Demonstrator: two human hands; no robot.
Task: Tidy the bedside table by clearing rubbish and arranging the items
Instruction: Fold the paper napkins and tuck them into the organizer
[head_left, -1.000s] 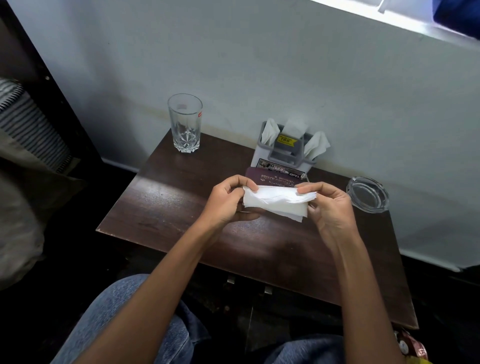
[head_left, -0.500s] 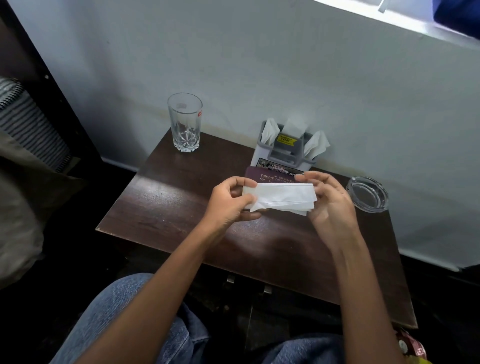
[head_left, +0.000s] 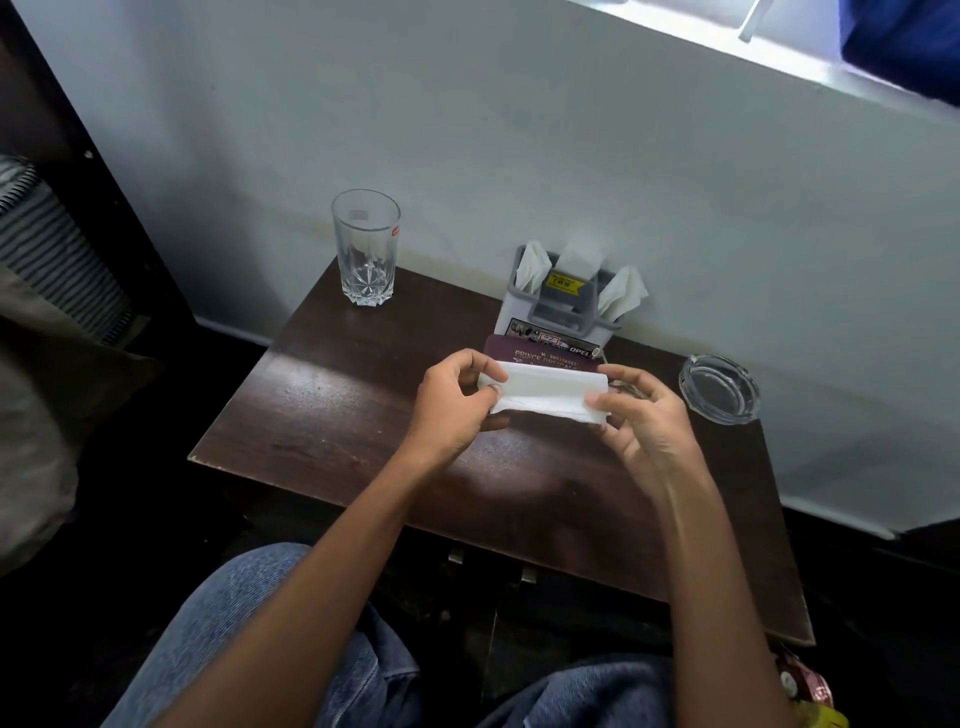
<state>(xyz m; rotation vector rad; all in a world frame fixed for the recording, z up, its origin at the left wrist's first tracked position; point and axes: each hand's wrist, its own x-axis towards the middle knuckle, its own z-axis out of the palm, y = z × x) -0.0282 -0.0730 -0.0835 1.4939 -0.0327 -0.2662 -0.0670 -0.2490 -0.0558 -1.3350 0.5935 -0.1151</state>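
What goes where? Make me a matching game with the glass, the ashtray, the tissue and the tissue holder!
Things:
1. glass
2. ashtray
3. white tissue
4. tissue holder

Places:
A. pinched between the left hand and right hand
B. right side of the table
C. back left corner of the table
D. back middle, against the wall

Pairs: 1-C, 2-B, 3-A, 4-D.
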